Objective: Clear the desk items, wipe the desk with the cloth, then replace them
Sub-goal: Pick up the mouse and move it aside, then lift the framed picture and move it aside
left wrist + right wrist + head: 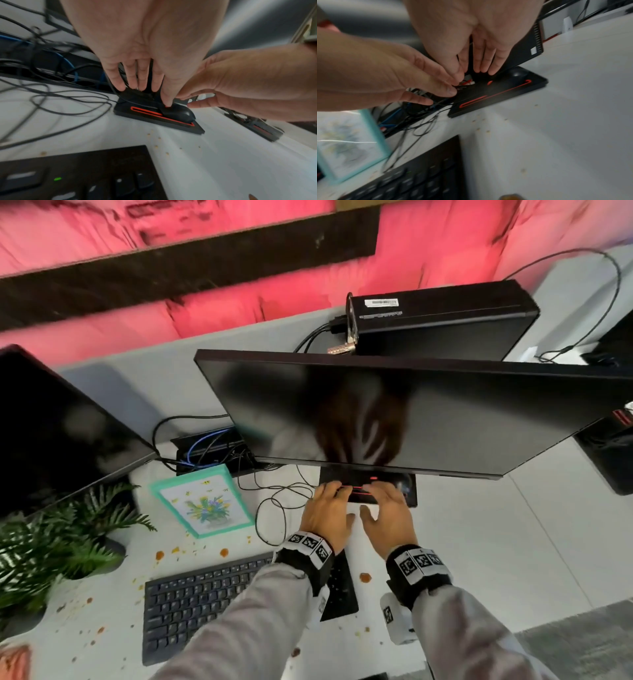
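A black monitor [394, 419] stands mid-desk on a flat black stand base [411, 498] with a red line. Both my hands reach under the screen. My left hand [334, 494] lies with straight fingers [142, 83] on the base's left part, near the cables. My right hand [380, 498] lies beside it, its straight fingers [491, 67] against the stand's neck. A black mouse [518, 73] rests on the base's right end, just past my right hand. A black keyboard [205, 601] lies under my left forearm. Crumbs and orange spots [224, 552] dot the white desk [479, 542].
A teal picture frame [202, 501] leans left of the stand, with loose cables [274, 508] between. A potted fern [51, 542] and a second monitor [51, 433] fill the left side. A black computer case [442, 316] stands behind the screen.
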